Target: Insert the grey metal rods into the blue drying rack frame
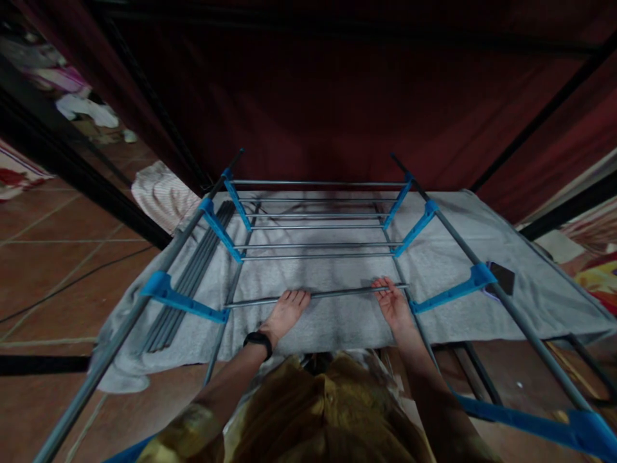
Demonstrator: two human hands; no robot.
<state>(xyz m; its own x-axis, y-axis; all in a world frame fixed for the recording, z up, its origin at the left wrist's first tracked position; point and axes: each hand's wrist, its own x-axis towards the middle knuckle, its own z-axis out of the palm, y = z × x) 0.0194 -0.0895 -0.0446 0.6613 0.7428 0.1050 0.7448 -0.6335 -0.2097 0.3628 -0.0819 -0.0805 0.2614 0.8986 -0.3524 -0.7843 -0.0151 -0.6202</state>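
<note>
A grey metal rod lies crosswise between the two side frames of a rack. My left hand, with a black band at the wrist, is closed over the rod left of its middle. Near the rod's right end, my right hand is turned palm up, its fingers curled at the rod. The rod's left end meets a blue plastic bracket. Its right end lies near another blue bracket. Farther back, several rods span between smaller pairs of blue brackets.
Loose grey tubes lie bundled on the grey cloth at left. A dark phone rests behind the right pole. Dark red fabric hangs behind, and black bars stand at both sides. A cable crosses the tiled floor.
</note>
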